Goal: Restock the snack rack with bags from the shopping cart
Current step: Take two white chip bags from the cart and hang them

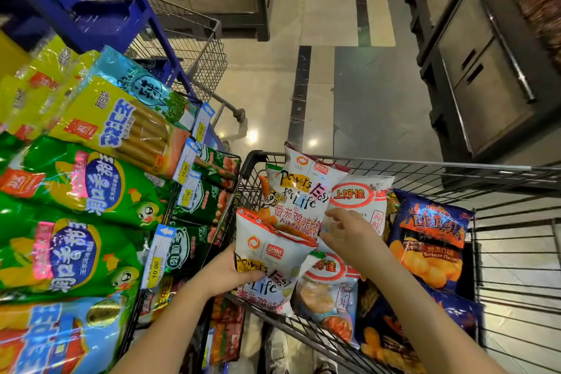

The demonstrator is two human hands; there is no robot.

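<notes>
Left hand (232, 273) clamps white snack bag (270, 252) above shopping cart (425, 165) at 5 o'clock; right hand (349, 234) reaches second white bag (303, 194), grip unclear; pinch its lower edge firmly, then lift both toward snack rack (158, 39) at 9 o'clock.

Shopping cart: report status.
Left grip holds white tomato-chicken snack bag. Right grip open over shrimp chips bag. Nothing visible in the way.

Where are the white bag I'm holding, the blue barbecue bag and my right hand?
white bag (273, 249): head view, upper front panel.
blue barbecue bag (431, 235): head view, middle of front.
right hand (352, 231): head view, back of hand.
</notes>
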